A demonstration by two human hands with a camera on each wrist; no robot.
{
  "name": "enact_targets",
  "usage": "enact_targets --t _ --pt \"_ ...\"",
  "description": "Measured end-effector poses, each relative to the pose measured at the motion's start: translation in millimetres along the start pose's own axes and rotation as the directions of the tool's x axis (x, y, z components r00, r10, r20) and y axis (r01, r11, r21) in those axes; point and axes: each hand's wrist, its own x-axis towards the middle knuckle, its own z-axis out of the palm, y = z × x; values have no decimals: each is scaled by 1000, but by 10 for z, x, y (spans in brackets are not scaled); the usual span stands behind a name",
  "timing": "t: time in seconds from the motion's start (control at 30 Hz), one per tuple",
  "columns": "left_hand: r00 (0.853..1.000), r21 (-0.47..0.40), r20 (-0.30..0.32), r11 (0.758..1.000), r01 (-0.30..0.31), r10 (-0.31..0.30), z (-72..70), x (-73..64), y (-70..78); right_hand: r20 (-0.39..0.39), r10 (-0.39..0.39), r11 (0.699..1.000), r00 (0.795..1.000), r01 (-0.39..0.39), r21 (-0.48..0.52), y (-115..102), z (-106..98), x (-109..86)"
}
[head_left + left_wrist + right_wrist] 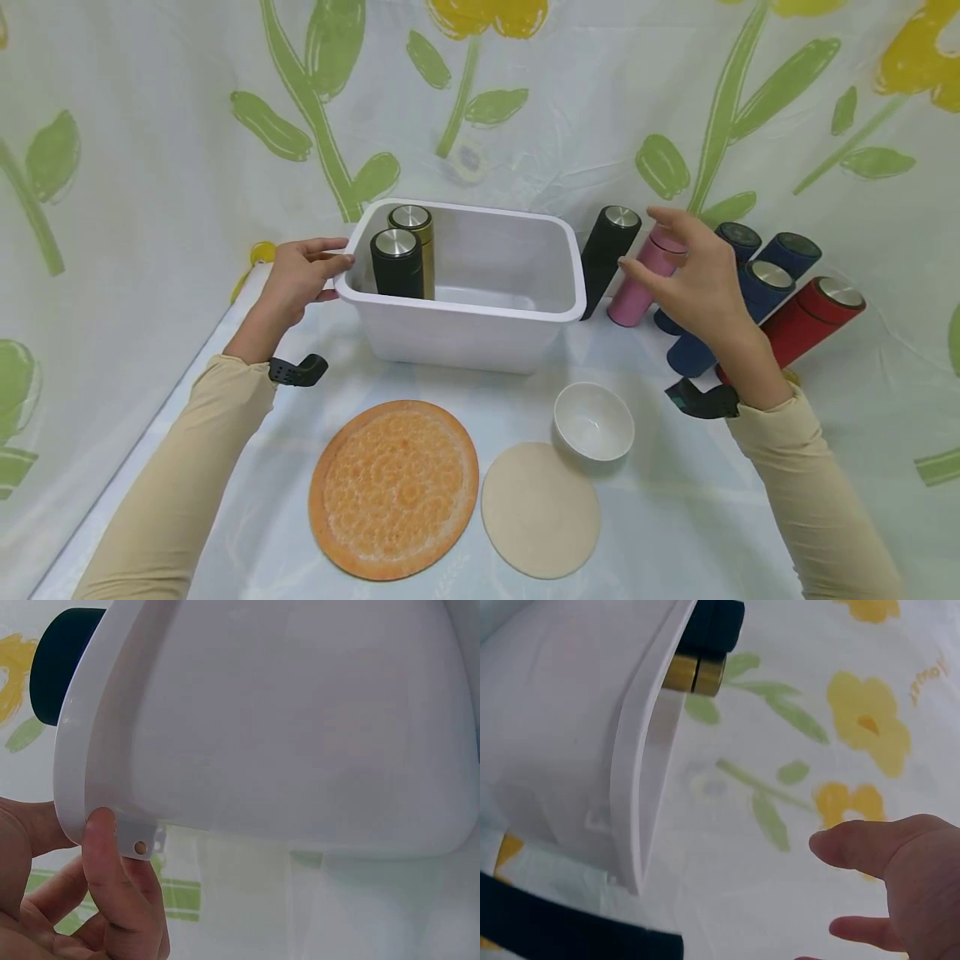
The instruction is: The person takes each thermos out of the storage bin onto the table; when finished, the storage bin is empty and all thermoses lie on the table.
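My left hand [295,275] grips the left end of a white plastic bin [457,337], thumb and fingers at the rim; in the left wrist view a fingertip [101,825] presses just under that rim. Inside the bin's left end stand a black flask [397,271] and a gold flask [428,258], both with steel lids. My right hand [701,287] is raised on the other side, thumb and fingers spread wide, nothing between them. It overlaps a pink flask [632,300] in the head view. Another black flask [606,250] leans between the bin and the pink one.
Several dark blue flasks [767,285] and a red flask [806,323] stand at the right, partly behind my right hand. In front of the bin are a white bowl [594,421], a round bread-patterned mat [393,492] and a plain beige disc [540,512]. Flowered cloth [555,142] hangs behind.
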Motion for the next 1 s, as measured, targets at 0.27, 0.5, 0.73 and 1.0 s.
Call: enact_targets --t 0.27,0.5,0.73,1.0 --pt "1000 -18 13 1000 -3 3 18 13 9 65 -78 994 995 72 82 -176 266 73" --pt "1000 -16 11 1000 7 -7 32 29 10 111 -120 983 987 102 155 -293 444 101" --pt "1000 -11 6 1000 2 -2 18 25 4 110 -171 970 979 148 191 -385 551 108" --pt "1000 -16 4 1000 -12 12 -9 13 -32 116 -209 959 971 181 216 -471 677 118"
